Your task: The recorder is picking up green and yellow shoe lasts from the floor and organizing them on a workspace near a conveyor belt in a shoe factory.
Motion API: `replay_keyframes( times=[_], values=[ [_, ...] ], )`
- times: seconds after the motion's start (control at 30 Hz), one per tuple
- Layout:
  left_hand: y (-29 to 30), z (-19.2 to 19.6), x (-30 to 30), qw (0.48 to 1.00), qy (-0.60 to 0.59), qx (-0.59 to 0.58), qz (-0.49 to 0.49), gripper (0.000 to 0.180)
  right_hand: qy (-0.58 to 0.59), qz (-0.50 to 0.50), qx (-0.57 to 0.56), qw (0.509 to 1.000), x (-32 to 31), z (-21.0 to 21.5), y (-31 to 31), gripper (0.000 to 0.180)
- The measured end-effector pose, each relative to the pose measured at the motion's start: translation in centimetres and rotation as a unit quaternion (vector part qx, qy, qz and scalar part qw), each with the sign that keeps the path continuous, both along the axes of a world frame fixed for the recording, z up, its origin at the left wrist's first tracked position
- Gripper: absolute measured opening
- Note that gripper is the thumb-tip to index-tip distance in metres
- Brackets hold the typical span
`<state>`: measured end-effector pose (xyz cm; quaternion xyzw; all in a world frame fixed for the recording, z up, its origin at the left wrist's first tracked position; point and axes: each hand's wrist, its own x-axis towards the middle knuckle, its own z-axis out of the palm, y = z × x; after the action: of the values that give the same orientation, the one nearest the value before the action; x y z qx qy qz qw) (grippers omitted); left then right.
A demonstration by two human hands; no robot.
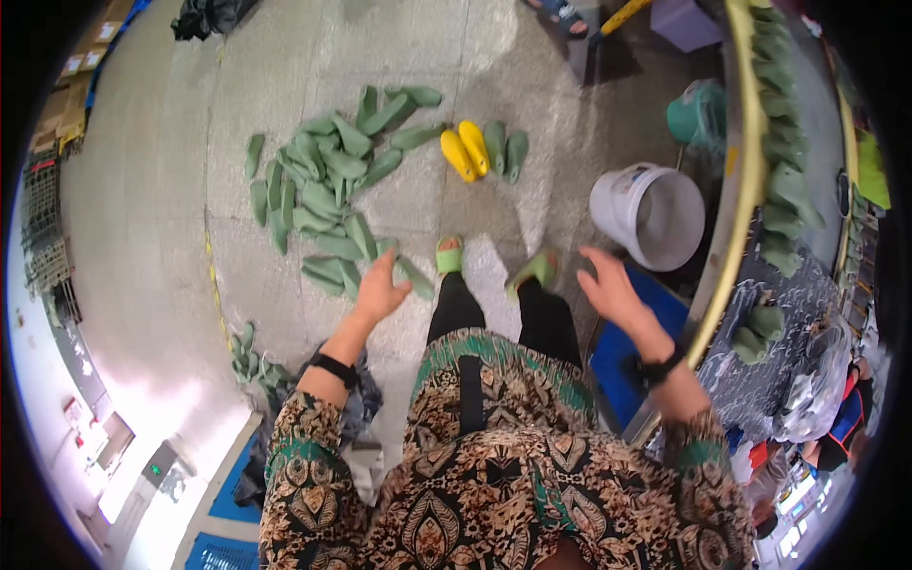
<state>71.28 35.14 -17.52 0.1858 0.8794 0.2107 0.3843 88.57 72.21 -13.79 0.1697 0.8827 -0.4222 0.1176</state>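
Note:
My left hand [380, 293] is out over the near edge of a heap of green shoe lasts [323, 157] on the floor. Its fingers are apart and nothing shows in them. Off to the right, my right hand [611, 287] hangs in the air with fingers spread, just below a white bucket [632, 214]. Beyond my feet, a pair of yellow shoe lasts [465, 150] lies side by side. Close beside them on the right is a pair of green shoe lasts [505, 152]. Neither hand touches these pairs.
Along the right runs a bench with a yellow edge [746, 123], bearing a row of green lasts [779, 142]. A teal bucket [689, 119] stands behind the white one. Dark plastic bags [366, 404] and more lasts [249, 356] lie to my left. Another person's foot [570, 21] shows at the top.

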Motion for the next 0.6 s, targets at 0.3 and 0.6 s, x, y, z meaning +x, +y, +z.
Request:
replay_keyframes(
  times=[0.3, 0.6],
  values=[
    [-1.6, -11.4, -2.6, 0.994, 0.021, -0.058, 0.093, 0.062, -0.12, 0.067, -0.085, 0.987, -10.9, -9.7, -2.1, 0.028],
    [3.4, -22.0, -8.2, 0.993, -0.016, -0.003, 0.119, 0.049, -0.253, 0.102, -0.078, 0.959, -14.6, -23.1, -2.8, 0.033]
  ],
)
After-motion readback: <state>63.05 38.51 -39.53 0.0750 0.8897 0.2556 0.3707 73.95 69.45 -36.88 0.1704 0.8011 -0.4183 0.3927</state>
